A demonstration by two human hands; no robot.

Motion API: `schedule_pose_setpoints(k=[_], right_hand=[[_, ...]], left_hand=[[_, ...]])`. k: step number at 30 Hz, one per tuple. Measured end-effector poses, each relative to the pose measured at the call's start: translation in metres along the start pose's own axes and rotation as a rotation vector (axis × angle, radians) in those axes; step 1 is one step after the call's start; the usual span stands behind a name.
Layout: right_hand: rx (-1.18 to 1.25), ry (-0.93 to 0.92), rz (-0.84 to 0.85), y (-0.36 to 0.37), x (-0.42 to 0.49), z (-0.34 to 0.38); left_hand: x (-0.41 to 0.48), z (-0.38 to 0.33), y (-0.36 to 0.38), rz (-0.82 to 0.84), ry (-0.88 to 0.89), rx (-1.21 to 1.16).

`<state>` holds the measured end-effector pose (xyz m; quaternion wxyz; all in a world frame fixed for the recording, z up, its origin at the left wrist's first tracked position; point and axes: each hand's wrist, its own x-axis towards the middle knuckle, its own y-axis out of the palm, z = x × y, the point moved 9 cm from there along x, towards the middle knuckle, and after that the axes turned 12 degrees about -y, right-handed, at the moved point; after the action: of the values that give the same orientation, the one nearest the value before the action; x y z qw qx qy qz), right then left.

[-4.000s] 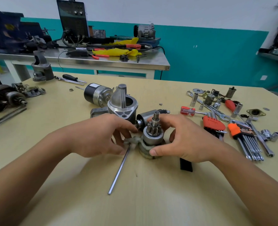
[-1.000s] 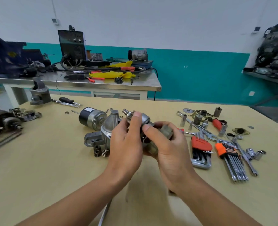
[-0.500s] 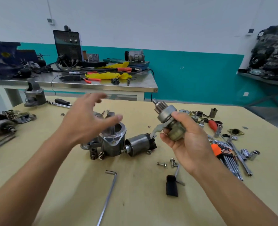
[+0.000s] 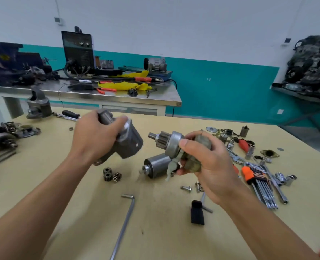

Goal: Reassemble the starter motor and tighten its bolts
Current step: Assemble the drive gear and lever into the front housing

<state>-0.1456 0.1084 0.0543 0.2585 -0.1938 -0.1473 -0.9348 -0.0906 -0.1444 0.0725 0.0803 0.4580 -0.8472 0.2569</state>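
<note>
- While both hands are raised above the middle of the tabletop point(image 4: 43, 184), the starter nose housing point(image 4: 126, 141) is gripped by the left hand point(image 4: 93, 138), fingers wrapped over its top; it is blurred.
- The pinion drive assembly point(image 4: 171, 142) is clasped in the right hand point(image 4: 210, 162), its toothed end pointed left toward the housing, with a gap kept between the two parts.
- A pale shift fork point(image 4: 171, 168) is seen hanging from the assembly, below the right thumb.
- One cylindrical solenoid point(image 4: 156, 167) is laid on the tabletop beneath the right hand.
- Three small gears point(image 4: 111, 174) are clustered together below the housing.
- Two loose bolts point(image 4: 186, 188) are laid near the right wrist.
- One long hex key point(image 4: 124, 220) is laid toward the near edge, with a black block point(image 4: 197, 212) to its right.
- One orange-holdered hex key set point(image 4: 256, 179) is spread toward the right edge, among sockets point(image 4: 285, 178) that cannot be counted reliably.
- Containers are not made out on the tabletop.
</note>
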Motion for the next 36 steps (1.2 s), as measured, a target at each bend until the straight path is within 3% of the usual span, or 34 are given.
schedule_pose_setpoints(k=[2, 5, 9, 13, 23, 27, 36], right_hand=[[-0.018, -0.033, 0.007, -0.001, 0.002, 0.006], [-0.115, -0.086, 0.016, 0.0, 0.007, 0.019], [-0.324, -0.117, 0.017, 0.006, 0.015, 0.037], [-0.529, -0.084, 0.083, 0.017, 0.018, 0.051], [-0.88, -0.106, 0.107, 0.045, 0.03, 0.06], [-1.078, -0.166, 0.106, 0.057, 0.034, 0.06], [-1.173, -0.384, 0.028, 0.077, 0.032, 0.068]], left_hand=[[0.005, 0.009, -0.013, 0.034, -0.193, -0.4], [-0.019, 0.02, 0.021, 0.348, -0.532, -0.926], [-0.076, 0.015, 0.072, 0.649, -0.774, -1.132], [-0.097, 0.001, 0.089, 0.704, -0.819, -1.36], [-0.1, 0.011, 0.088, 0.577, -0.88, -1.512], [-0.106, 0.011, 0.096, 0.649, -0.914, -1.554], [-0.113, 0.002, 0.101, 0.81, -0.928, -1.582]])
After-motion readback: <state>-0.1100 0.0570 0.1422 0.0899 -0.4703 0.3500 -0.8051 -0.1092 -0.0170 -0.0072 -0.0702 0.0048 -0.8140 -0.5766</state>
